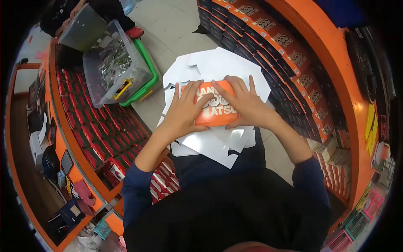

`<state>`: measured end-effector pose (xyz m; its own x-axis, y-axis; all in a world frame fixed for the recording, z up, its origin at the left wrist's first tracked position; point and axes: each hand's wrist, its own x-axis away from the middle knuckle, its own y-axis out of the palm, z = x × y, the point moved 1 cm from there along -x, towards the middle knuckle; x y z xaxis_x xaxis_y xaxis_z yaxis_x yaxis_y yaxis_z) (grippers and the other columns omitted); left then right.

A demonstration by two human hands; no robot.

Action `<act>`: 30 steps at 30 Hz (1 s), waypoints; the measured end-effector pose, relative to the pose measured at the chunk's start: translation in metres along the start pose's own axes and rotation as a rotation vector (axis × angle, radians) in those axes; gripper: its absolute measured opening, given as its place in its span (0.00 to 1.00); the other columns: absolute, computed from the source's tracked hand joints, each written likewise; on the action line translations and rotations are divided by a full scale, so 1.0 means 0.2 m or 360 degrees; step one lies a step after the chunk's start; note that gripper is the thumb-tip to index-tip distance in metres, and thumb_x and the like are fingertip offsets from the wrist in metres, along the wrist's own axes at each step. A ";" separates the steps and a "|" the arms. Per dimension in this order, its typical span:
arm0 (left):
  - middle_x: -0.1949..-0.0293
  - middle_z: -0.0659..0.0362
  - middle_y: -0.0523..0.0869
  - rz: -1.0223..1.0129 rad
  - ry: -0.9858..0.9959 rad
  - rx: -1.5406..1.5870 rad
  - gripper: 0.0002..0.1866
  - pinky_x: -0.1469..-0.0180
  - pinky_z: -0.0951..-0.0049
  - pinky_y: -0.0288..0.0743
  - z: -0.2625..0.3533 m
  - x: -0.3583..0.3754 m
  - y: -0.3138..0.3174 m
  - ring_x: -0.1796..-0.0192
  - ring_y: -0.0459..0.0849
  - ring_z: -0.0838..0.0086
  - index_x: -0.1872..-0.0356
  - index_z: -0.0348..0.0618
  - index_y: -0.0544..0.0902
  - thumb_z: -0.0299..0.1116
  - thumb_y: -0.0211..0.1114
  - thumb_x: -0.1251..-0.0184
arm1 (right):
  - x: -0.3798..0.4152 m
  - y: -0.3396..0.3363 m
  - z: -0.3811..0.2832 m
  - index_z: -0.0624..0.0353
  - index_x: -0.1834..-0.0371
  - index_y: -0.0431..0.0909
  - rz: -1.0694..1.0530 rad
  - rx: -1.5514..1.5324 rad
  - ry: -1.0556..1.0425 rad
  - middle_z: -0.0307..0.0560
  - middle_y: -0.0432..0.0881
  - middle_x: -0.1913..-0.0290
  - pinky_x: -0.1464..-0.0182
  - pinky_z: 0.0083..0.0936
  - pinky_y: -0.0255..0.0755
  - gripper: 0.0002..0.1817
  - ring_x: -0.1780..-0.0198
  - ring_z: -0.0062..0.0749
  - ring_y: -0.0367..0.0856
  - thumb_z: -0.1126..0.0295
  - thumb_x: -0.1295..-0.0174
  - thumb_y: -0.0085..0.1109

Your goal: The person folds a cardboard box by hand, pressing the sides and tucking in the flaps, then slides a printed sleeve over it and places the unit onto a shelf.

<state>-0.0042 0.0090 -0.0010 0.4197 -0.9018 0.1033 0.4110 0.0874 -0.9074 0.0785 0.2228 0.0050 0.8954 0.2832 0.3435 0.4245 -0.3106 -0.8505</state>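
An orange box [216, 119] with white lettering lies over my lap, on a pile of white cardboard sheets [210, 145]. My left hand [187, 107] holds the box by its left side, the thumb resting across the top and the other fingers spread. On the right side my right hand [246, 105] holds it the same way, its thumb on the top face. Both palms press in from the sides. The box's underside is hidden.
Stacks of printed boxes [289, 48] line the right side. Red and black packs [98, 134] fill the left shelf. A clear plastic bin [90, 80] of small packets stands at the upper left, beside a person [58, 17] in dark clothes.
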 end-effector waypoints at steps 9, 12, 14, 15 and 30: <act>0.34 0.41 0.66 0.0704 -0.0172 0.0253 0.40 0.33 0.48 0.64 0.12 -0.06 -0.02 0.33 0.66 0.43 0.43 0.46 0.77 0.42 0.84 0.62 | 0.16 0.04 -0.03 0.36 0.18 0.46 0.0986 0.0110 0.0154 0.62 0.44 0.20 0.30 0.79 0.36 0.58 0.18 0.51 0.42 0.48 0.51 0.74; 0.34 0.40 0.62 0.1167 -0.0363 0.0237 0.41 0.34 0.44 0.60 0.33 -0.18 -0.04 0.32 0.61 0.42 0.37 0.47 0.72 0.41 0.82 0.55 | 0.25 0.12 -0.01 0.41 0.17 0.37 0.1840 -0.1353 0.0313 0.61 0.47 0.22 0.24 0.58 0.49 0.57 0.19 0.47 0.45 0.60 0.42 0.72; 0.33 0.38 0.60 0.1152 -0.0215 0.0274 0.44 0.33 0.40 0.57 0.47 -0.31 0.06 0.31 0.59 0.40 0.33 0.49 0.69 0.41 0.81 0.53 | 0.26 0.21 -0.08 0.44 0.18 0.32 0.1911 -0.1930 0.0237 0.60 0.47 0.23 0.25 0.48 0.54 0.57 0.20 0.45 0.48 0.64 0.40 0.69; 0.31 0.36 0.58 0.1137 -0.0082 0.0288 0.47 0.32 0.35 0.53 0.55 -0.36 0.10 0.30 0.58 0.37 0.28 0.51 0.66 0.41 0.80 0.52 | 0.25 0.26 -0.08 0.47 0.18 0.27 0.1940 -0.2532 0.0121 0.58 0.48 0.24 0.26 0.38 0.59 0.58 0.21 0.44 0.51 0.69 0.38 0.67; 0.42 0.45 0.67 0.0241 -0.0542 0.0273 0.45 0.46 0.50 0.62 0.63 -0.27 0.40 0.41 0.68 0.55 0.29 0.40 0.66 0.45 0.76 0.46 | 0.67 0.67 1.86 0.58 0.29 0.61 0.2196 -0.1917 0.2117 0.55 0.59 0.29 0.62 0.35 0.87 0.35 0.43 0.45 0.76 0.54 0.33 0.63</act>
<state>0.1077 0.1183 -0.0274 0.7179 -0.6841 0.1290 0.4409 0.3034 -0.8447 0.2045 0.5573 -0.2112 -0.0427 -0.9286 0.3686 -0.9335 -0.0944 -0.3459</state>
